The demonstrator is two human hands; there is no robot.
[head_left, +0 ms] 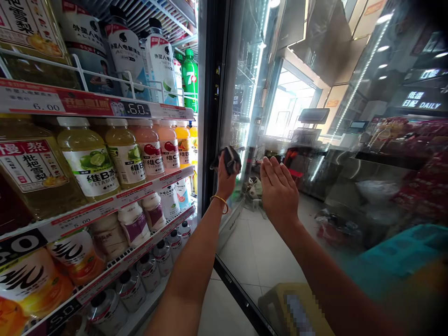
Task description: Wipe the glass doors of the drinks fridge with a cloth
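My left hand (227,179), with a gold bangle at the wrist, is closed around a dark, bunched cloth (231,160). The cloth is beside the black upright frame (217,107) of an open glass fridge door (241,93). To the right, my right hand (280,186) is held up flat, fingers stretched out and side by side, with nothing visible in it. Its palm faces the glass; I cannot tell whether it touches. The door's black bottom rail (241,294) slants below both forearms.
Drink bottles (93,163) fill the fridge shelves at left, behind price strips (129,196). A yellowish box (280,303) stands on the tiled floor (245,242). At right are a turquoise item (409,247) and red packages (423,177); a counter with a screen (313,115) is farther back.
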